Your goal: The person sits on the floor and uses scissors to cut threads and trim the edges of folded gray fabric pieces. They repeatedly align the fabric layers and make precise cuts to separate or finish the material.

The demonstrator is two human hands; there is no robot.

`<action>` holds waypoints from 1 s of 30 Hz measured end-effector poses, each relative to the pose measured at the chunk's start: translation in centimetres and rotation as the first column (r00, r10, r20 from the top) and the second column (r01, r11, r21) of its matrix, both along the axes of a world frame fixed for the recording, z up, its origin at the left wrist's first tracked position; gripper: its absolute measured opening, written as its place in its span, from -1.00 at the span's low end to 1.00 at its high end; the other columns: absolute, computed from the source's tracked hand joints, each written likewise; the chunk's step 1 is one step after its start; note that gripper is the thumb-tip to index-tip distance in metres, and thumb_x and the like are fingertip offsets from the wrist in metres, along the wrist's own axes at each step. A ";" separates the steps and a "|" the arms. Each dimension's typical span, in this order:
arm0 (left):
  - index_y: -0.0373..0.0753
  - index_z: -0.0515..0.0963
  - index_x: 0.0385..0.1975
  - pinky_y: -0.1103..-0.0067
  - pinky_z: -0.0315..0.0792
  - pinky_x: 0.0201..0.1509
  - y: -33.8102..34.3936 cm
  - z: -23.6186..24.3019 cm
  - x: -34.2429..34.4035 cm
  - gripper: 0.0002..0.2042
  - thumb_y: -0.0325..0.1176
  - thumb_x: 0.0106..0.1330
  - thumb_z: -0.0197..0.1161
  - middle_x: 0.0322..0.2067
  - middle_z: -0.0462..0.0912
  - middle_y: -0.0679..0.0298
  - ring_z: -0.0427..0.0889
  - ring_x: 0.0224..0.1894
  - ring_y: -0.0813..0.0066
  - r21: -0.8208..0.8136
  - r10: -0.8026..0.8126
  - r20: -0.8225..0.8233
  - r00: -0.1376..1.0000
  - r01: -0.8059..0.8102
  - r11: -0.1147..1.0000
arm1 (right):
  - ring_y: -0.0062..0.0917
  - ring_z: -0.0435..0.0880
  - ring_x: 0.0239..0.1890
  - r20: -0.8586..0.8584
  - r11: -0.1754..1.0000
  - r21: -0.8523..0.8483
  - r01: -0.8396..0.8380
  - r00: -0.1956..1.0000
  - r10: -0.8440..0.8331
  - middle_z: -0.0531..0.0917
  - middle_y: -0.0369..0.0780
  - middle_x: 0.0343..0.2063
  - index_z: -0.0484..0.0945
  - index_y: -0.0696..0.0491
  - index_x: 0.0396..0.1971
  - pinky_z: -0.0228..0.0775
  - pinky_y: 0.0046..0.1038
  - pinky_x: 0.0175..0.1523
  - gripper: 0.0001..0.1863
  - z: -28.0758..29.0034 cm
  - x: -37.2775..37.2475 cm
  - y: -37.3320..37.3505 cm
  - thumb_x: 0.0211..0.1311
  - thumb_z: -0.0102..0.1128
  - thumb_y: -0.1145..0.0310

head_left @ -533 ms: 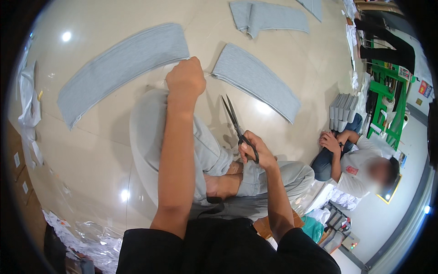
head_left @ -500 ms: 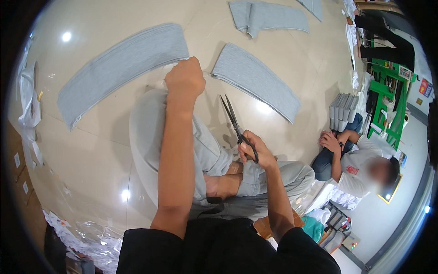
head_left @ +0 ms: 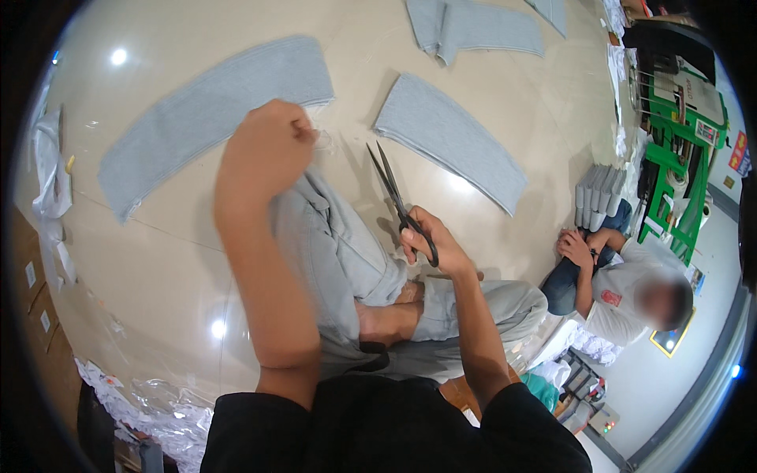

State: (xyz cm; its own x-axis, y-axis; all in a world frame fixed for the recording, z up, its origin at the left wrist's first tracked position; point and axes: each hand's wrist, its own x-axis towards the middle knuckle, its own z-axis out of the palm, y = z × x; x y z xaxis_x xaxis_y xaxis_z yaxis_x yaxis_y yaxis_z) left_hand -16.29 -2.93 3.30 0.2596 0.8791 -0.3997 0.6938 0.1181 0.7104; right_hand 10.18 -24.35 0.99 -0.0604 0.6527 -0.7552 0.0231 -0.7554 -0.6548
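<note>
The person sits on the pale tiled floor [head_left: 181,260] with knees bent. The right hand [head_left: 432,246] has its fingers closed through the loops of a pair of black scissors [head_left: 398,201], whose blades lie nearly together and point away toward the far side. The left hand [head_left: 266,150] is raised and curled into a fist at the near edge of a long grey fabric strip [head_left: 209,110]; it seems to pinch something thin and clear there, though I cannot tell exactly what.

As for progress — several pieces already lie cut and spread out: the long strip on the left, a second curved grey piece [head_left: 453,142] just right of the blades, and more grey pieces [head_left: 473,27] at the far edge. Nothing sits between the blades right now, so I'd judge this a pause between cuts; how many remain is not shown.

Crumpled clear plastic wrapping [head_left: 150,402] lies heaped at the near left, and white scraps [head_left: 49,173] trail along the left wall. On the right stands a green rack [head_left: 670,165] carrying small red and white labels, with a folded stack of grey cloth [head_left: 599,197] beside it. A second person [head_left: 623,288] sits near that stack — hands resting by one knee.
</note>
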 end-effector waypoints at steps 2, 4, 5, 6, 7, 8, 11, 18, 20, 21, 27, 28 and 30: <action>-0.42 0.61 -0.34 0.33 0.48 -0.17 0.2 0.9 -3.1 -0.77 -0.32 0.28 0.33 -0.36 0.68 -0.07 0.56 -0.37 0.10 0.059 0.024 -0.017 1.000 -0.023 0.998 | -0.69 0.42 -0.55 0.112 0.997 0.013 -0.071 0.991 0.069 0.42 -0.37 -0.60 0.39 0.03 -0.40 0.26 -0.56 -0.43 -0.49 0.0 0.2 -0.6 0.29 0.48 -0.06; -0.47 0.58 -0.40 0.27 0.45 -0.23 0.5 1.6 -6.1 -0.71 -0.27 0.30 0.27 -0.44 0.62 -0.15 0.48 -0.45 0.06 0.042 0.030 -0.186 0.982 -0.022 0.999 | -0.66 0.38 -0.53 0.288 0.982 0.050 -0.180 0.944 0.158 0.40 -0.37 -0.61 0.39 0.03 -0.42 0.27 -0.51 -0.42 -0.45 -0.5 0.7 -1.4 0.24 0.52 -0.09; -0.48 0.58 -0.43 0.24 0.44 -0.25 0.5 1.2 -7.5 -0.68 -0.25 0.30 0.25 -0.48 0.59 -0.19 0.46 -0.48 0.02 -0.037 0.005 -0.306 0.952 -0.017 0.999 | -0.66 0.37 -0.50 0.317 0.974 0.049 -0.223 0.928 0.196 0.38 -0.37 -0.58 0.38 0.02 -0.40 0.26 -0.52 -0.40 -0.46 -1.0 1.1 -2.0 0.24 0.52 -0.07; -0.43 0.62 -0.37 0.16 0.53 -0.16 0.1 0.3 -8.4 -0.77 -0.33 0.26 0.20 -0.38 0.67 -0.12 0.65 -0.25 -0.20 -0.106 -0.072 -0.437 0.897 0.029 0.994 | -0.66 0.35 -0.48 0.354 0.967 0.047 -0.249 0.910 0.217 0.37 -0.37 -0.55 0.38 0.01 -0.39 0.25 -0.53 -0.38 -0.47 -1.5 1.7 -3.1 0.24 0.52 -0.05; -0.38 0.65 -0.27 0.14 0.53 -0.06 -0.7 -1.3 -10.0 -0.79 -0.34 0.25 0.27 -0.30 0.71 -0.07 0.66 -0.14 -0.16 -0.167 -0.210 -0.538 0.817 0.140 0.976 | -0.65 0.34 -0.45 0.411 0.962 0.052 -0.268 0.884 0.225 0.35 -0.37 -0.52 0.37 0.01 -0.37 0.24 -0.53 -0.35 -0.48 -1.2 2.4 -3.6 0.24 0.53 -0.04; -0.32 0.60 -0.13 0.13 0.51 0.02 -2.0 -2.2 -10.5 -0.77 -0.45 0.22 0.29 -0.14 0.65 -0.05 0.62 -0.02 -0.15 0.019 -0.125 -0.463 0.877 0.151 0.988 | -0.61 0.36 -0.41 0.447 0.949 0.047 -0.311 0.857 0.258 0.38 -0.36 -0.51 0.38 0.02 -0.37 0.28 -0.48 -0.31 -0.46 0.0 3.0 -3.8 0.22 0.54 -0.06; -0.34 0.52 -0.01 0.16 0.44 0.08 -2.7 -5.0 -7.9 -0.67 -0.60 0.21 0.30 -0.01 0.55 -0.02 0.53 0.05 -0.16 0.298 -0.110 -0.136 0.985 0.146 0.943 | -0.51 0.41 -0.36 0.525 0.957 -0.016 -0.290 0.812 0.255 0.47 -0.28 -0.49 0.39 0.04 -0.36 0.35 -0.36 -0.24 -0.39 2.1 5.5 -6.9 0.18 0.53 -0.17; -0.19 0.58 0.07 0.18 0.30 0.34 2.3 -3.3 -2.3 -0.66 -0.38 0.30 0.34 0.14 0.55 0.16 0.47 0.21 0.09 0.670 -0.585 -0.255 0.770 0.577 0.468 | -0.35 0.51 -0.45 0.583 0.953 0.053 -0.299 0.784 0.214 0.51 -0.18 -0.57 0.33 0.02 -0.33 0.35 -0.30 -0.31 -0.27 1.4 7.1 -9.2 0.11 0.49 -0.34; -0.13 0.56 0.17 0.15 0.26 0.42 2.6 -3.4 -1.3 -0.60 -0.29 0.32 0.35 0.27 0.51 0.19 0.43 0.32 0.12 0.669 -0.633 -0.424 0.648 0.695 0.264 | -0.25 0.57 -0.42 0.661 0.951 0.028 -0.307 0.719 0.213 0.56 -0.13 -0.54 0.36 0.04 -0.28 0.39 -0.23 -0.27 -0.26 2.0 7.5 -9.6 0.08 0.50 -0.34; -0.08 0.51 0.26 0.14 0.19 0.49 3.4 -4.8 -2.0 -0.51 -0.23 0.33 0.35 0.36 0.44 0.20 0.36 0.40 0.15 0.608 -0.661 -0.532 0.529 0.782 0.136 | -0.20 0.60 -0.40 0.678 0.945 0.022 -0.327 0.699 0.226 0.58 -0.10 -0.53 0.38 0.05 -0.26 0.41 -0.20 -0.25 -0.25 1.1 7.2 -9.4 0.06 0.51 -0.34; -0.11 0.44 0.41 0.23 0.02 0.64 2.9 -9.6 -10.2 -0.30 -0.23 0.18 0.38 0.52 0.26 0.20 0.23 0.52 0.21 0.486 -0.792 -0.458 0.404 0.860 0.157 | -0.03 0.65 -0.04 0.825 0.846 0.063 -0.530 0.505 0.255 0.67 -0.01 -0.18 0.46 0.13 -0.06 0.49 -0.10 0.03 -0.33 0.4 8.6 -9.5 0.01 0.58 -0.01; -0.18 0.51 0.32 0.24 0.08 0.61 1.1 -6.5 -10.8 -0.42 -0.27 0.24 0.34 0.48 0.33 0.18 0.27 0.49 0.23 0.315 -0.666 -0.681 0.303 0.943 0.106 | -0.04 0.64 0.01 0.823 0.840 0.065 -0.539 0.504 0.260 0.67 -0.02 -0.15 0.47 0.14 -0.05 0.49 -0.11 0.07 -0.36 0.7 9.0 -10.2 0.00 0.59 0.09; -0.28 0.56 0.20 0.20 0.15 0.55 -3.3 -6.0 -15.3 -0.55 -0.29 0.32 0.30 0.37 0.44 0.13 0.33 0.44 0.17 0.472 -0.663 -0.540 0.519 0.839 0.272 | -0.05 0.62 0.10 0.837 0.819 0.055 -0.571 0.474 0.274 0.67 -0.03 -0.08 0.48 0.16 -0.02 0.49 -0.12 0.15 -0.39 1.3 8.6 -10.1 -0.01 0.62 0.27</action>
